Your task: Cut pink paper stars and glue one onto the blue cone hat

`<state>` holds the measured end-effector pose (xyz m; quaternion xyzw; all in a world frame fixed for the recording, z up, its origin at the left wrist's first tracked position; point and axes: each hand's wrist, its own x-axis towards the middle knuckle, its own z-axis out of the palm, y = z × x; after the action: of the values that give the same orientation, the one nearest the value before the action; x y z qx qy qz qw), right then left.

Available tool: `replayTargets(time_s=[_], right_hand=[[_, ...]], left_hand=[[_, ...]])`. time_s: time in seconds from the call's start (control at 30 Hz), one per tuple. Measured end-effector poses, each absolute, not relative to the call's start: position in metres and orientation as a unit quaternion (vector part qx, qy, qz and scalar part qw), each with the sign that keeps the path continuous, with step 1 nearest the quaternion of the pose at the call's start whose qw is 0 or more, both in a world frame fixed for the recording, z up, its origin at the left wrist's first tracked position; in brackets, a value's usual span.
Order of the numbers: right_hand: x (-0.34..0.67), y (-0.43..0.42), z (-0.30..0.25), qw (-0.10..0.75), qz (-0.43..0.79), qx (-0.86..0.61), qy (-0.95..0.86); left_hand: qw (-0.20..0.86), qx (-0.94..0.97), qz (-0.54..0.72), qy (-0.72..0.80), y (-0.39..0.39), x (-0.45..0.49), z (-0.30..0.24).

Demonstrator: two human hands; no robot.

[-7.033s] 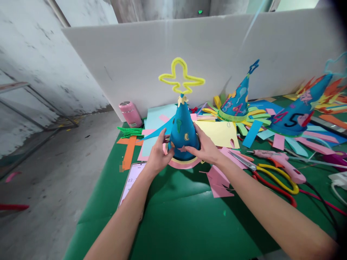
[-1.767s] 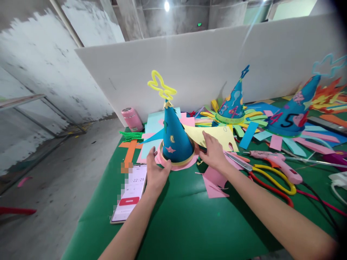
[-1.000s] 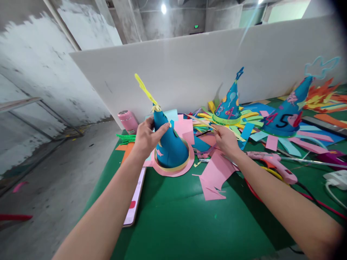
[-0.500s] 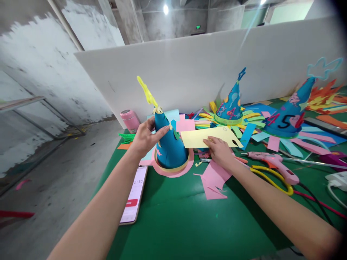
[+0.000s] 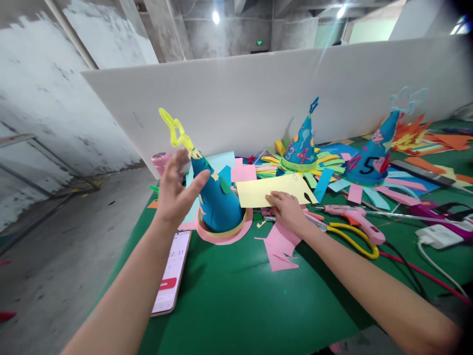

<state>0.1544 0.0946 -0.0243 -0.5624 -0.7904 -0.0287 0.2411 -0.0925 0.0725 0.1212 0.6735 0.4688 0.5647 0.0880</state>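
Note:
A blue cone party hat (image 5: 221, 207) stands on the green table, with a yellow pipe-cleaner shape (image 5: 173, 129) at its tip and a pink ring brim (image 5: 221, 240). My left hand (image 5: 175, 190) is open at the hat's upper left side, fingers and thumb spread, the thumb in front of the cone; whether it still touches cannot be made out. To the hat's right lies a sheet of yellow paper (image 5: 254, 194) with a cut-out hole and a small drawn outline. My right hand (image 5: 288, 209) has its fingers closed on the sheet's near edge, the thumb hidden.
Two more decorated hats, one (image 5: 301, 145) behind the sheet and one (image 5: 367, 155) at right, sit among paper strips. A pink glue gun (image 5: 356, 219), yellow-handled scissors (image 5: 354, 241) and white plug (image 5: 441, 235) lie right. A phone (image 5: 172, 276) lies left; pink scraps (image 5: 279, 246) lie nearer.
My left hand has loosened from the hat, its fingers spreading and lifting leftward. The right hand stays on the yellow paper. The camera view has shifted to the right.

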Motion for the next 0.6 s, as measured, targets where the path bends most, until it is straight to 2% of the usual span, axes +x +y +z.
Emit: replayTargets(time_s=[0.1, 0.17, 0.2, 0.3, 0.43, 0.5, 0.6], right_hand=[[0.157, 0.096, -0.025, 0.269, -0.025, -0.555, -0.787], [0.159, 0.097, -0.023, 0.292, -0.022, -0.553, -0.78], [0.16, 0.097, -0.02, 0.305, -0.022, -0.553, -0.775], [0.163, 0.092, -0.012, 0.346, -0.027, -0.558, -0.753], [0.155, 0.071, -0.002, 0.374, -0.028, -0.554, -0.743], [0.146, 0.054, 0.002, 0.38, -0.023, -0.543, -0.748], [0.139, 0.026, 0.007, 0.405, 0.026, -0.485, -0.774]], left_hand=[[-0.077, 0.632, 0.594, 0.492, 0.04, -0.076, 0.109], [-0.053, 0.646, 0.591, 0.48, 0.017, -0.057, 0.091], [-0.002, 0.665, 0.581, 0.469, 0.007, -0.046, 0.079], [0.25, 0.699, 0.493, 0.454, -0.008, -0.011, 0.044], [0.535, 0.523, 0.476, 0.462, 0.006, 0.031, 0.017], [0.602, 0.441, 0.519, 0.418, 0.019, 0.045, 0.014], [0.588, 0.371, 0.586, 0.415, 0.03, 0.059, 0.015]])
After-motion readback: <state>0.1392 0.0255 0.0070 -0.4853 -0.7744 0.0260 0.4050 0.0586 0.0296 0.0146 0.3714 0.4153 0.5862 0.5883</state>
